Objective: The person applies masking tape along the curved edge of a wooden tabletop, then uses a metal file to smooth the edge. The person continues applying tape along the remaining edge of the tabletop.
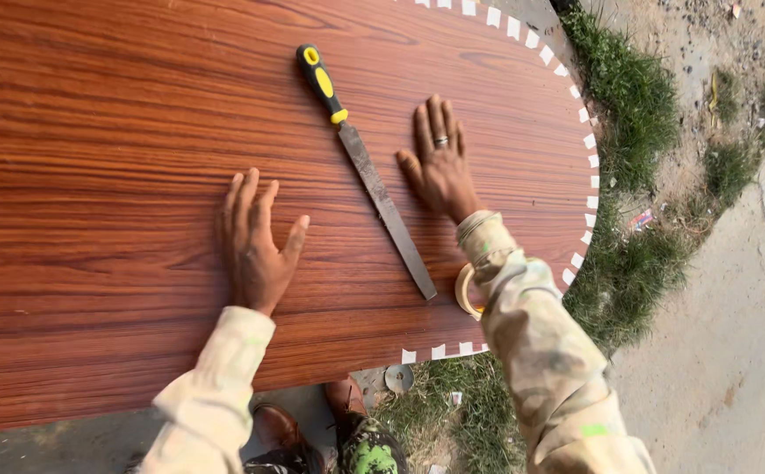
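My left hand (pixel 255 237) lies flat, fingers spread, on a large reddish wood-grain board (pixel 93 175). Further right, my right hand (pixel 440 162) also rests flat on the board, with a ring on one finger. Between the two hands lies a flat metal file (pixel 382 197) with a black and yellow handle (pixel 319 81), pointing diagonally from upper left to lower right. Neither hand touches the file. A roll of tape (pixel 466 290) hangs around my right wrist. Small white tape pieces (pixel 589 162) line the board's rounded right edge.
Grass (pixel 628 96) and bare sandy ground (pixel 734 333) lie to the right of the board. Below the board's near edge are my shoes (pixel 281 426), a small round metal disc (pixel 398 377) and scattered litter.
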### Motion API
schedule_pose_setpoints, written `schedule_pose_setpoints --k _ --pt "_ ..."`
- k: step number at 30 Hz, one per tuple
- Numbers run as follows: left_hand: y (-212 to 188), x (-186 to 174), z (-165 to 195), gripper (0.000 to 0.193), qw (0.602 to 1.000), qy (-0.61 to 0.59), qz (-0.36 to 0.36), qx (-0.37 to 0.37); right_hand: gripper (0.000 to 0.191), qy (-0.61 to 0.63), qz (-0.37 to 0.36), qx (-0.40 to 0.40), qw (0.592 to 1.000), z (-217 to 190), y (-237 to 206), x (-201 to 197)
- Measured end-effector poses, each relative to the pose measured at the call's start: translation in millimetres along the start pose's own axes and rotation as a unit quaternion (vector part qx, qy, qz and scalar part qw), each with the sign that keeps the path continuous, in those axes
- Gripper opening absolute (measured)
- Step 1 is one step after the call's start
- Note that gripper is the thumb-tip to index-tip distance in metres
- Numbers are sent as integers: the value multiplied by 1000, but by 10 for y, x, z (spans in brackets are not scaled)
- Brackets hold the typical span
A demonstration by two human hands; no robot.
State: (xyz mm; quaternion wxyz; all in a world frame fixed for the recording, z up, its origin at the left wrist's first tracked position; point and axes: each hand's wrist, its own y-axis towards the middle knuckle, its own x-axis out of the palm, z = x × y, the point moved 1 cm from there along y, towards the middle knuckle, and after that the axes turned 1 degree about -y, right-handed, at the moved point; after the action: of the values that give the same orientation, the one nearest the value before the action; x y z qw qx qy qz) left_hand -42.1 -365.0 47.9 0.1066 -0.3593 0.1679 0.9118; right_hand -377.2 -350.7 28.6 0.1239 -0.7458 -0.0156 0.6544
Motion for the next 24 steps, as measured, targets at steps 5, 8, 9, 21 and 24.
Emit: schedule_pose_setpoints --k 5,8,9,21,24 --pt "175 111 212 66 995 80 -47 -25 75 -22 -13 -36 999 -516 -291 -183" --pt "219 150 235 64 989 123 -67 -36 78 33 -24 -37 998 -584 -272 -261" --pt "235 167 228 63 988 134 -72 -40 78 37 -31 -35 998 -580 -259 -282" --pt "251 340 116 66 972 185 -132 -52 84 46 -15 -9 999 -311 651 -397" --pt "217 368 84 67 971 185 -140 -51 85 56 10 34 998 -360 970 -365"
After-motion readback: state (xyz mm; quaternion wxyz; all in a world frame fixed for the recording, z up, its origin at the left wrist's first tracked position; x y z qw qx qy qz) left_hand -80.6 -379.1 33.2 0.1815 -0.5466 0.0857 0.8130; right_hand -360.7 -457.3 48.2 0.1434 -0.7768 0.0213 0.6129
